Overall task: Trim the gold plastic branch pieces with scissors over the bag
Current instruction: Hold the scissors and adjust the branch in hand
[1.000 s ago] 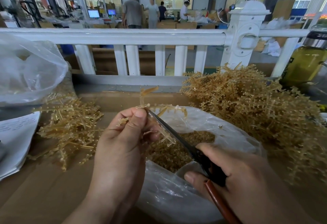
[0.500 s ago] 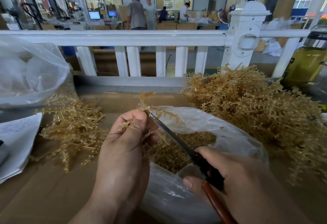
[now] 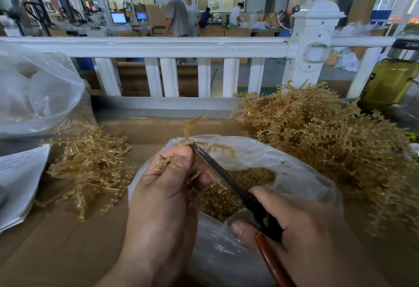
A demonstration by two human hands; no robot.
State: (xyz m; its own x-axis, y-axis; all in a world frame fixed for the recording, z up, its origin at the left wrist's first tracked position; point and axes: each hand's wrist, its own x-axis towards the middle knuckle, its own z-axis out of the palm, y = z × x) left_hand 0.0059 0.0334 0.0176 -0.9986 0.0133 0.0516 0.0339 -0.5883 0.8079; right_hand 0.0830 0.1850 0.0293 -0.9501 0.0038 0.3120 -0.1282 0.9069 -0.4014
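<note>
I observed the gold branch piece [image 3: 188, 130] held over the mouth of the clear bag [image 3: 294, 173]. Its long axis ran near vertical in the head view. The stem pointed up and away from the person, and its tip bent to the right. A side arm ran rightward above the bag opening.

The left hand [image 3: 163, 187] pinched the piece low on the stem, with the fingers [image 3: 179, 157] curled round it. The piece rose from the top of that grasp, and short stubs showed just left of the thumb.

The right hand [image 3: 294, 225] gripped the scissors [image 3: 226, 177], fingers curled round the handles. The blades lay diagonal, lower right to upper left, with the tip touching the stem just beside the left thumb.

The lower stem was hidden behind the left hand. I could not tell whether the blades were parted. The brown handle was cut off at the bottom edge. Trimmed bits [image 3: 254, 175] lay inside the bag. On the table [image 3: 68, 241], a large pile [image 3: 328, 141] lay right of the bag and a small pile [image 3: 90, 162] left.
</note>
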